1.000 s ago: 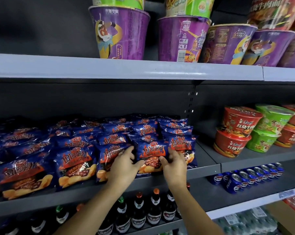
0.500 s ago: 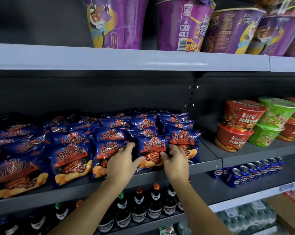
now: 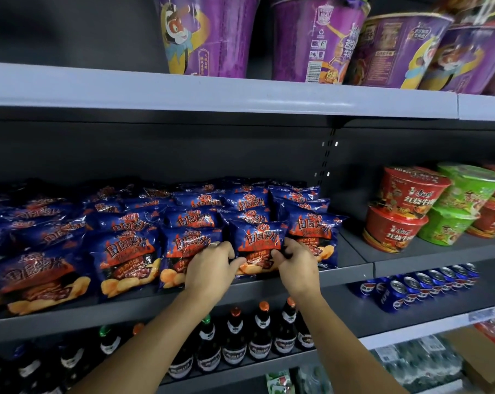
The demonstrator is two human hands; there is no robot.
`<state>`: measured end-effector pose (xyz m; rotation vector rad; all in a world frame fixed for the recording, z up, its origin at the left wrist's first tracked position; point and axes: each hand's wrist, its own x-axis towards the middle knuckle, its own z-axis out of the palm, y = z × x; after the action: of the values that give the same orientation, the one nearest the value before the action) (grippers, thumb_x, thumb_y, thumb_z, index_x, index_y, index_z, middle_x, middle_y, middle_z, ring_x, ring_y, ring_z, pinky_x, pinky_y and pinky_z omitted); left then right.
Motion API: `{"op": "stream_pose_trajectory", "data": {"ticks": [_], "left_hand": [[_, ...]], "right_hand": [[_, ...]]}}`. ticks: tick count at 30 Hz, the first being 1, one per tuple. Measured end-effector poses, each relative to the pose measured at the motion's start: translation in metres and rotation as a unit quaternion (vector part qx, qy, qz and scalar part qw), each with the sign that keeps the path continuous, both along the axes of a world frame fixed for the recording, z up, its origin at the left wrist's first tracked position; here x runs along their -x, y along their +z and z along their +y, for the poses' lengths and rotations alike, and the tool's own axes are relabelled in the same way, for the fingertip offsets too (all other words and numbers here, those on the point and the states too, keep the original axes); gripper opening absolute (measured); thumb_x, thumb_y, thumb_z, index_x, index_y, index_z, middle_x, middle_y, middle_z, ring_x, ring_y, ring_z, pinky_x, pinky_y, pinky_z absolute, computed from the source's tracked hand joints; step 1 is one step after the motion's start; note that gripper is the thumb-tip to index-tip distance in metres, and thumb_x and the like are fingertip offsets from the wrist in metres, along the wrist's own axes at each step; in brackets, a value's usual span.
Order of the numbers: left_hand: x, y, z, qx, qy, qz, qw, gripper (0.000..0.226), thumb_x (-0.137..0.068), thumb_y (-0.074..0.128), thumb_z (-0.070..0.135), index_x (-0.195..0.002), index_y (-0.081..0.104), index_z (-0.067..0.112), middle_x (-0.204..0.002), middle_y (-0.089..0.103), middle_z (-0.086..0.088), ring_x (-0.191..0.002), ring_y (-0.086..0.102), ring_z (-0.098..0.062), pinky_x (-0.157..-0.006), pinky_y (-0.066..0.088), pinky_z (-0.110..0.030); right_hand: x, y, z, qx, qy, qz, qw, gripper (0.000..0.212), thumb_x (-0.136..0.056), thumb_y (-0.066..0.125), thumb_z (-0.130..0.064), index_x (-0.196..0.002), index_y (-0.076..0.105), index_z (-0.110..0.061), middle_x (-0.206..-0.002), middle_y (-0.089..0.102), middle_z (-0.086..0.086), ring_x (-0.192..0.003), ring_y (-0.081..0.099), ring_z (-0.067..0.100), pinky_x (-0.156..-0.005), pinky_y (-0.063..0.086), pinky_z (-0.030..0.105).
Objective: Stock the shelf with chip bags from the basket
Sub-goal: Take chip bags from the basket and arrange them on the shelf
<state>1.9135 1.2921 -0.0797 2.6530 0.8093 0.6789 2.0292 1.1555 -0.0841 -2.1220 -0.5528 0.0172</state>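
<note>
1. A single camera sits on my head and looks forward and slightly down at the shelving in front of me.
2. It is near: my forearms rise from the bottom edge, and my left hand [image 3: 209, 268] and right hand [image 3: 297, 265] grip a chip bag [image 3: 256, 241] near the frame's middle.
3. The wide lens reaches the upper shelf [image 3: 212, 92] with purple tubs [image 3: 320, 41], bottles [image 3: 260, 334] low down, and noodle bowls [image 3: 405, 200] and cans [image 3: 397, 291] at the right.
4. The shelf lines draw together toward the right, so the left end lies nearer to me.
</note>
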Motion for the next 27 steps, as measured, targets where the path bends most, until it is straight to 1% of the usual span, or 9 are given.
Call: {"op": "stream_pose_trajectory", "data": {"ticks": [4, 5, 7, 10, 13, 16, 19, 23, 27], "left_hand": [[0.004, 0.009, -0.002, 0.047, -0.018, -0.036, 0.998, 0.025, -0.095, 0.06, 0.045, -0.088, 0.057, 0.021, -0.072, 0.063, 0.009, -0.062, 0.061, -0.009, -0.054, 0.046, -0.024], [0.005, 0.013, -0.003, 0.079, -0.027, -0.052, 0.995, 0.023, -0.096, 0.06, 0.043, -0.089, 0.057, 0.021, -0.069, 0.062, 0.009, -0.059, 0.059, -0.007, -0.053, 0.045, -0.023], [0.006, 0.024, -0.005, 0.153, -0.05, -0.089, 0.983, 0.02, -0.097, 0.06, 0.038, -0.088, 0.058, 0.019, -0.065, 0.059, 0.009, -0.056, 0.056, -0.007, -0.054, 0.041, -0.022], [0.008, 0.039, -0.009, 0.22, -0.084, -0.121, 0.964, 0.018, -0.098, 0.058, 0.034, -0.088, 0.061, 0.019, -0.071, 0.063, 0.004, -0.056, 0.058, -0.009, -0.057, 0.044, -0.026], [0.009, 0.053, -0.017, 0.256, -0.099, -0.145, 0.95, 0.019, -0.099, 0.056, 0.034, -0.089, 0.063, 0.02, -0.077, 0.068, 0.003, -0.051, 0.057, -0.001, -0.058, 0.045, -0.024], [0.006, 0.063, -0.028, 0.279, -0.107, -0.161, 0.941, 0.018, -0.099, 0.056, 0.034, -0.091, 0.064, 0.019, -0.083, 0.069, 0.003, -0.061, 0.062, -0.009, -0.063, 0.05, -0.025], [0.002, 0.065, -0.044, 0.293, -0.126, -0.173, 0.932, 0.019, -0.1, 0.055, 0.032, -0.093, 0.065, 0.017, -0.081, 0.069, 0.001, -0.061, 0.06, -0.009, -0.053, 0.045, -0.016], [-0.008, 0.06, -0.072, 0.286, -0.164, -0.17, 0.929, 0.022, -0.099, 0.056, 0.032, -0.085, 0.064, 0.017, -0.072, 0.067, 0.003, -0.054, 0.056, -0.003, -0.058, 0.047, -0.027], [-0.023, 0.043, -0.107, 0.286, -0.205, -0.147, 0.924, 0.027, -0.099, 0.056, 0.033, -0.077, 0.061, 0.019, -0.064, 0.065, 0.004, -0.047, 0.051, 0.002, -0.059, 0.041, -0.029]], "right_hand": [[0.001, 0.012, -0.01, -0.091, -0.014, 0.061, 0.994, 0.034, -0.099, 0.064, -0.03, -0.13, 0.062, -0.017, -0.102, 0.068, -0.007, -0.096, 0.063, 0.014, -0.085, 0.049, 0.029], [0.001, 0.016, -0.013, -0.107, -0.021, 0.064, 0.992, 0.028, -0.1, 0.062, -0.029, -0.124, 0.064, -0.017, -0.095, 0.066, -0.01, -0.092, 0.062, 0.013, -0.082, 0.048, 0.029], [-0.001, 0.025, -0.017, -0.153, -0.034, 0.084, 0.984, 0.019, -0.101, 0.059, -0.027, -0.114, 0.066, -0.017, -0.092, 0.068, -0.005, -0.09, 0.064, 0.018, -0.08, 0.052, 0.034], [-0.001, 0.044, -0.022, -0.246, -0.025, 0.147, 0.958, 0.015, -0.102, 0.055, -0.018, -0.106, 0.067, -0.009, -0.089, 0.069, 0.005, -0.073, 0.06, 0.016, -0.064, 0.051, 0.027], [0.004, 0.063, -0.032, -0.297, -0.008, 0.166, 0.94, 0.015, -0.103, 0.052, -0.014, -0.103, 0.065, -0.004, -0.08, 0.065, 0.008, -0.061, 0.054, 0.013, -0.05, 0.044, 0.02], [0.006, 0.07, -0.044, -0.305, -0.006, 0.158, 0.939, 0.016, -0.102, 0.052, -0.013, -0.099, 0.067, -0.007, -0.077, 0.068, 0.006, -0.061, 0.055, 0.014, -0.052, 0.046, 0.022], [0.008, 0.07, -0.058, -0.316, -0.015, 0.162, 0.935, 0.018, -0.102, 0.051, -0.011, -0.1, 0.067, -0.005, -0.074, 0.068, 0.003, -0.06, 0.055, 0.016, -0.054, 0.047, 0.025], [0.009, 0.061, -0.086, -0.318, -0.025, 0.157, 0.935, 0.019, -0.102, 0.049, -0.008, -0.097, 0.067, -0.007, -0.072, 0.065, 0.003, -0.059, 0.056, 0.014, -0.055, 0.049, 0.025], [0.005, 0.042, -0.123, -0.344, -0.055, 0.162, 0.923, 0.018, -0.102, 0.052, -0.009, -0.089, 0.063, -0.012, -0.064, 0.058, 0.0, -0.053, 0.05, 0.014, -0.052, 0.043, 0.026]]}}
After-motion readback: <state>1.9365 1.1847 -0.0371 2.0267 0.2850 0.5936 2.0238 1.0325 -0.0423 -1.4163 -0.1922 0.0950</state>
